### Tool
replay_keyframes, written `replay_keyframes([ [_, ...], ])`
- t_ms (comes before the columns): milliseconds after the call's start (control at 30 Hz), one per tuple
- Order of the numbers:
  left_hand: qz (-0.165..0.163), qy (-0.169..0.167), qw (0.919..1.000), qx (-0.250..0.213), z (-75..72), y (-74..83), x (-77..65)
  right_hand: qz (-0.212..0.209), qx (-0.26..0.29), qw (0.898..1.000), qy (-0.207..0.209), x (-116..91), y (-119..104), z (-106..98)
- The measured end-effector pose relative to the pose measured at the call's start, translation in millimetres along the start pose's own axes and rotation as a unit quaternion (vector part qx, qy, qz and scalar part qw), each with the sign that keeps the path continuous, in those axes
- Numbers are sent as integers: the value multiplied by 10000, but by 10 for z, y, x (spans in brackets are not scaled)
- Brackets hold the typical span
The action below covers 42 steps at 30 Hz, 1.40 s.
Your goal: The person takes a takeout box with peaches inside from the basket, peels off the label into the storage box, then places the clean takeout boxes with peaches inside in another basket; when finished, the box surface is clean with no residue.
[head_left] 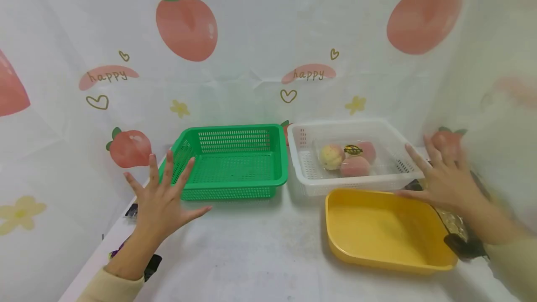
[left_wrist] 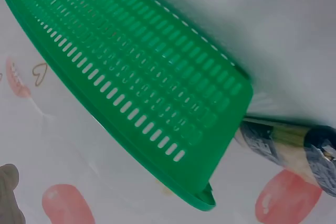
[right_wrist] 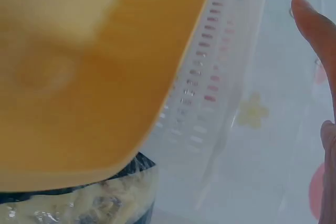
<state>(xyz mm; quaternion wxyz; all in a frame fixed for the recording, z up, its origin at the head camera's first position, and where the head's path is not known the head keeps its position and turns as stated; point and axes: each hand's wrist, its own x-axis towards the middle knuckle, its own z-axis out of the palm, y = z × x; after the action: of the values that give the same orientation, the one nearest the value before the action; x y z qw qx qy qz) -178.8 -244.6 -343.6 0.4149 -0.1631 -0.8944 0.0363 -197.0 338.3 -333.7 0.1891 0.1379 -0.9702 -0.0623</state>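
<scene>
My left hand [head_left: 161, 204] is raised with its fingers spread, in front of the left end of a green slotted basket [head_left: 235, 184], and it holds nothing. On the other side my right hand [head_left: 446, 181] also has its fingers splayed and holds nothing; it is over the far right corner of a yellow plastic tub [head_left: 386, 227], beside a white slotted basket [head_left: 361, 181]. Inside the white basket sits a clear pack of peaches [head_left: 355, 167] with a dark label. Both the green basket and the yellow tub have bare floors.
Past the green basket's left end lies a packaged item in clear and dark wrapping [left_wrist: 286, 148]. A clear and dark bag with pale contents [right_wrist: 89, 203] lies beside the yellow tub, partly hidden by it. A fruit-printed white cloth [head_left: 251, 36] hangs behind the baskets.
</scene>
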Motion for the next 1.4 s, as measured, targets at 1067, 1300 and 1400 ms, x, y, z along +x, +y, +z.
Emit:
replay_keyframes([
  [1067,-396,-1590,9859,-332,230,317,397,1308,1656,9707,-1147,474,605,318],
  [1300,-939,-2294,9659,-751,268,407,577,1466,3149,9199,-1820,538,781,478],
  [1400,-1100,-2590,9556,-872,283,436,650,1443,3508,9090,-1728,524,792,525],
])
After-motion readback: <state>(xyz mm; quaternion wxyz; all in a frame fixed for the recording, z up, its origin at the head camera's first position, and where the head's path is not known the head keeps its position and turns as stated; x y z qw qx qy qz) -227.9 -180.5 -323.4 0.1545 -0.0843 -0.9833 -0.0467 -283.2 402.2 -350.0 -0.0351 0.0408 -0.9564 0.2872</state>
